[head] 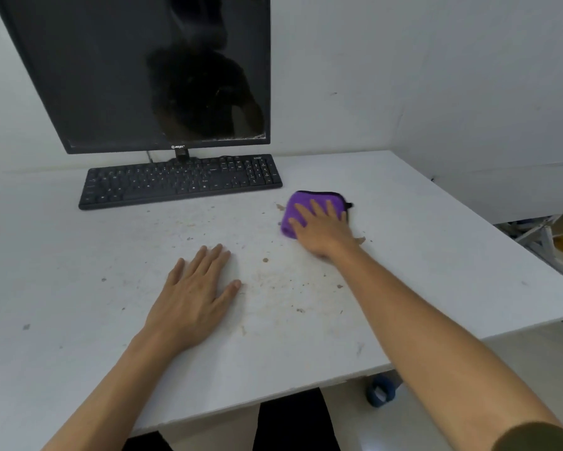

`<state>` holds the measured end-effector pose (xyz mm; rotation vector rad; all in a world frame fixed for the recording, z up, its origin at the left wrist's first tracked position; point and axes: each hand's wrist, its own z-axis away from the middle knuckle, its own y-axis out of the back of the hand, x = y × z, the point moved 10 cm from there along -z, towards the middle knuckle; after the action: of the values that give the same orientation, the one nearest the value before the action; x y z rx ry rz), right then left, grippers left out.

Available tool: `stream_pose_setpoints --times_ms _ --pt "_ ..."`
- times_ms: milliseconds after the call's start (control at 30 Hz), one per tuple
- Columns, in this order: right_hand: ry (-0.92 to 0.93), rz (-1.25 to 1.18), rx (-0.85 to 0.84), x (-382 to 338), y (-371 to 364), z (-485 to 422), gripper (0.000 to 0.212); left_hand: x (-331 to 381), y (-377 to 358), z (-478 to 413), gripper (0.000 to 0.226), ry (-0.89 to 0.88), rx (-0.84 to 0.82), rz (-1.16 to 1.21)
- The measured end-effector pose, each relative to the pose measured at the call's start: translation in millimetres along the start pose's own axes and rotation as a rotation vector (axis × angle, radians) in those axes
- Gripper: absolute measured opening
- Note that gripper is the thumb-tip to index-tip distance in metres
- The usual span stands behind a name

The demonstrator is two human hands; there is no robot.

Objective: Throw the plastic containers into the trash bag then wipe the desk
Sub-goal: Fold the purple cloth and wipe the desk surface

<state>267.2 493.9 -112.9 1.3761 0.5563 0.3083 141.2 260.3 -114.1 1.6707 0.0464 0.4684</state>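
Right hand: the right hand [322, 229] lies flat with fingers straight and slightly spread, pressing down on the purple cloth [298, 200]. It grips nothing, and its palm covers the near right part of the cloth.
Purple cloth: folded into a thick pad with a dark edge showing at its far right. It sits flat on the surface [436, 255], right of centre and just near of the right end of the keyboard [179, 182]. The pad looks close to square, so no long axis constrains the stroke.
Left hand: the left hand [195, 294] rests palm down on the surface with fingers straight and together, holding nothing. It is well apart from the cloth, to the near left.
Dirt: brownish crumbs and smears [273, 281] spread over the middle of the surface, mostly between the two hands. A few bits lie just beside the cloth on its left and near right.
Deciding relation: the dirty patch lies near and left of the cloth, so the stroke probably has to run that way. The right hand is already on the cloth and is the one placed to do it.
Containers and trash bag: none in view, so the throwing part seems done and wiping is the step in hand.
Farther out: a dark monitor [137, 73] stands behind the keyboard at the far left.
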Motion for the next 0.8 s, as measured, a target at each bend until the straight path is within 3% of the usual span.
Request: stream_pose_setpoints --times_ms 200,367,567,667,800 --pt "-0.035 -0.035 0.064 35.9 -9.4 101.2 0.067 1.8 2.8 1.3 0.071 -0.010 0.020 0.009" --pt "0.152 0.006 0.096 -38.3 -31.7 166.1 0.075 -1.3 3.1 -0.7 0.070 -0.010 0.045 0.004" --pt "0.300 -0.016 0.030 -105.7 -29.6 60.5 0.064 -4.3 4.2 -3.4 0.060 -0.010 0.070 0.030" --pt "0.252 -0.003 -0.023 -96.5 -21.8 0.2 0.064 -3.9 4.7 -3.7 0.061 0.004 0.068 0.044" --pt "0.059 -0.024 -0.057 -27.5 -4.2 -31.3 0.066 -5.7 5.8 -1.6 0.062 0.009 0.064 0.062"
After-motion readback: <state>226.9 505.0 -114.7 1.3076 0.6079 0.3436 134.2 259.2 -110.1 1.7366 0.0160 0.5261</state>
